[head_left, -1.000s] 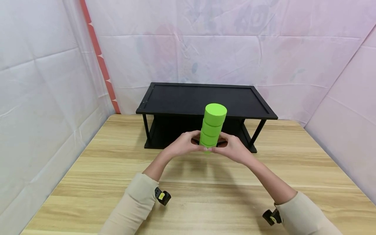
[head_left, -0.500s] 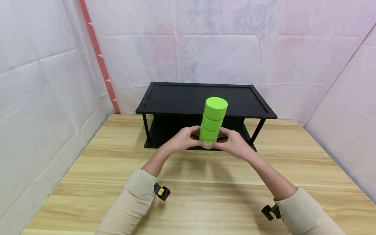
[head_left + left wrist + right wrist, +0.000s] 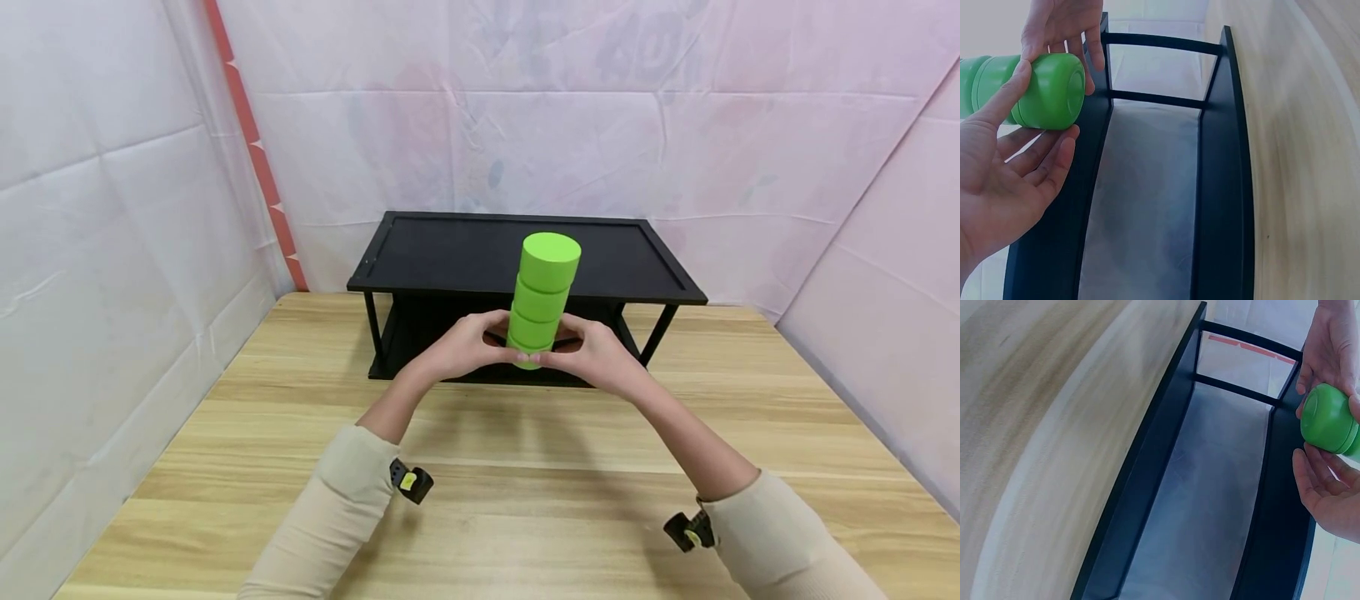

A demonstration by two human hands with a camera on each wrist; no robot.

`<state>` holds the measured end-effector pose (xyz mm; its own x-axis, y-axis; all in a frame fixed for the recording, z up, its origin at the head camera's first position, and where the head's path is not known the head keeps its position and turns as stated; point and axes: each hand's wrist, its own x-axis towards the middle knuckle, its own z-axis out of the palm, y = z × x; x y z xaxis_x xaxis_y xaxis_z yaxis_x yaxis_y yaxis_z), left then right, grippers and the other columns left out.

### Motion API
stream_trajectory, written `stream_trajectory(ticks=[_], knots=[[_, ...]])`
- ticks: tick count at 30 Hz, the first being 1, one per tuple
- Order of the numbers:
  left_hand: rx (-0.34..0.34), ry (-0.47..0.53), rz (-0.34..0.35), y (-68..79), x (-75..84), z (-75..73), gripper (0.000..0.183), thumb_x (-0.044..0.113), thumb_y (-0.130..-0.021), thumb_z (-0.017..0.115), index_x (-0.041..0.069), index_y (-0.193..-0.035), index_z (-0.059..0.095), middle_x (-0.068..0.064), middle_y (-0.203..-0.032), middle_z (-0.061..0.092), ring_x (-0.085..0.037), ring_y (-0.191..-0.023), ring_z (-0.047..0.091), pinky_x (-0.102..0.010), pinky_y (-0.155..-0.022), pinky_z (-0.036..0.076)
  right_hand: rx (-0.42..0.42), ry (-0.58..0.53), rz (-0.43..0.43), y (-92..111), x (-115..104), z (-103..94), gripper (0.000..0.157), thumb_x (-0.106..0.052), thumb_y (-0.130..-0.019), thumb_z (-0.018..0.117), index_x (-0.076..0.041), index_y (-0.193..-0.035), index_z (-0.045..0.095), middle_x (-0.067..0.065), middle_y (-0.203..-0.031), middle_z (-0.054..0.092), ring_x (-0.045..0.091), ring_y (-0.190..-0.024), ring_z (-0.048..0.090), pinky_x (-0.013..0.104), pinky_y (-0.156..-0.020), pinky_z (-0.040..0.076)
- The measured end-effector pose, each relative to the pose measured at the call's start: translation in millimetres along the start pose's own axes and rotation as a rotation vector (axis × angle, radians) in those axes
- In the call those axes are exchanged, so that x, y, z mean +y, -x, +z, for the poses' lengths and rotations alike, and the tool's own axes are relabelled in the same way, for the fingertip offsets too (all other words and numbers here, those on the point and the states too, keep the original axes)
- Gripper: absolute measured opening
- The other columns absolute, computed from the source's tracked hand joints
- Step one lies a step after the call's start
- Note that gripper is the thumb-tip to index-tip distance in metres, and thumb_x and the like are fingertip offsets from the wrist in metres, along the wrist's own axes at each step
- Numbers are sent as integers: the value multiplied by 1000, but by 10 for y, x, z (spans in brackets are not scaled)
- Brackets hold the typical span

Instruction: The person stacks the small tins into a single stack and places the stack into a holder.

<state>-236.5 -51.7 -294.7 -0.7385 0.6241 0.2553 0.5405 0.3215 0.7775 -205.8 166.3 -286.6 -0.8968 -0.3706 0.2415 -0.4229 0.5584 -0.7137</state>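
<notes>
A bright green cylinder with grooves round it [image 3: 537,308], like a canister of stacked sections, is held nearly upright, leaning slightly right. My left hand [image 3: 465,346] grips its lower end from the left, and my right hand [image 3: 602,360] grips it from the right. Both thumbs meet at its front near the base; the other fingers reach round behind and are partly hidden. In the left wrist view, the cylinder's rounded base [image 3: 1060,92] shows between the two hands. Behind it stands a black two-tier shelf [image 3: 450,250], whose upper board the cylinder overlaps in the head view.
The shelf's thin legs [image 3: 657,335] rise from a lower black board [image 3: 386,372] on the wooden table [image 3: 480,533]. White sheeting [image 3: 555,150] closes off the back and both sides, with a red strip [image 3: 258,154] at the back left.
Both hands have raised the green cylinder somewhat, moving it up the head view so that its top overlaps more of the shelf's upper board. The shelf has stayed put.
</notes>
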Motion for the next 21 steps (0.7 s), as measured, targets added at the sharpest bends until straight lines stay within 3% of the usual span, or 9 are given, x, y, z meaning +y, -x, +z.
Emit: stream_trajectory(ticks=[21], knots=[[-16, -6, -5, -89, 98, -175, 53, 24, -83, 70, 8, -129, 50, 0, -108, 59, -10, -100, 54, -25, -85, 46, -18, -23, 9, -117, -121, -141, 45, -30, -78, 75, -8, -114, 60, 5, -101, 62, 18, -92, 59, 36, -77, 51]])
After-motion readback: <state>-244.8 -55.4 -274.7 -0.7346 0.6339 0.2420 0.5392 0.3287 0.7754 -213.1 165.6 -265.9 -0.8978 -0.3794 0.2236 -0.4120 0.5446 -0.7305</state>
